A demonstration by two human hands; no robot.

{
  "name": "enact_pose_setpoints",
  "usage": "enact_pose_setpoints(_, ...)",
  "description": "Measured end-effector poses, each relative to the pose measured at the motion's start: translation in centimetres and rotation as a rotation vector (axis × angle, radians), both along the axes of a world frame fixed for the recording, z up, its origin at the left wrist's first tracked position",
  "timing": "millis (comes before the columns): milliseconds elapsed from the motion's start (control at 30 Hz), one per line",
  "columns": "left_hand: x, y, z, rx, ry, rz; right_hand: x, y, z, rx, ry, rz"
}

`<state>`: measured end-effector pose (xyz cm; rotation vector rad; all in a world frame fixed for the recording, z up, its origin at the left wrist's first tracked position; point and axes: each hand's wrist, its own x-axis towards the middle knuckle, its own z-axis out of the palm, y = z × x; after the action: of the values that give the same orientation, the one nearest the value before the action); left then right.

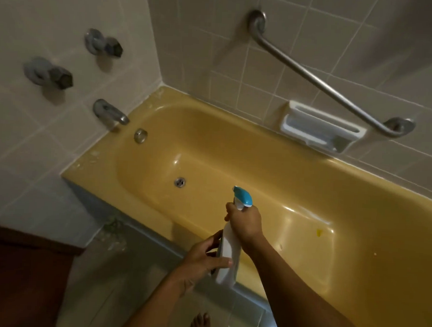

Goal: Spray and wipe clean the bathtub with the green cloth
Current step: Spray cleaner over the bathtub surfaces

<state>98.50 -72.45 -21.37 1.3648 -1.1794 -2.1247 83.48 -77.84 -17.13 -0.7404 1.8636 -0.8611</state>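
Our right hand (245,221) grips the neck of the spray bottle (227,261), left hand (203,259) holds its body; we'd sweep mist evenly across the bathtub (260,150).

1. The bathtub (97,167) is glossy mustard yellow and runs from 10 o'clock to 4 o'clock across the view. Its round metal drain (180,181) sits in the floor near the 10 o'clock end, with the overflow plate (140,135) on the end wall above it.
2. The spray bottle (228,249) has a white body and a blue trigger head. It tilts over the tub's near rim at 6 o'clock, nozzle toward 11 o'clock. The right hand (244,221) grips its neck and the left hand (202,257) holds its body.
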Motion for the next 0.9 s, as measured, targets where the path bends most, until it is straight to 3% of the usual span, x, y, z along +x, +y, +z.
enact_pose_setpoints(233,5.9,-1.2,0.4,0.078,0.02,0.154,5.3,-3.0,0.4,-0.044,-0.253,0.227)
enact_pose_setpoints(433,7.5,-2.2,0.7,0.061,-0.011,0.272,9.1,-5.2,0.0,-0.024,-0.131,0.146)
enact_pose_setpoints(567,8.4,-3.2,0.6,0.09,0.02,0.333,9.9,-7.3,0.2,-0.08,-0.26,0.307)
enact_pose_setpoints(733,9.4,-5.5,0.2,0.103,0.02,0.376,11.7,-10.0,-1.1,-0.03,-0.198,0.295)
enact_pose_setpoints(900,10.0,-6.1,0.0,0.122,0.035,0.463,12.4,-11.7,-1.4,-0.066,-0.315,0.42)
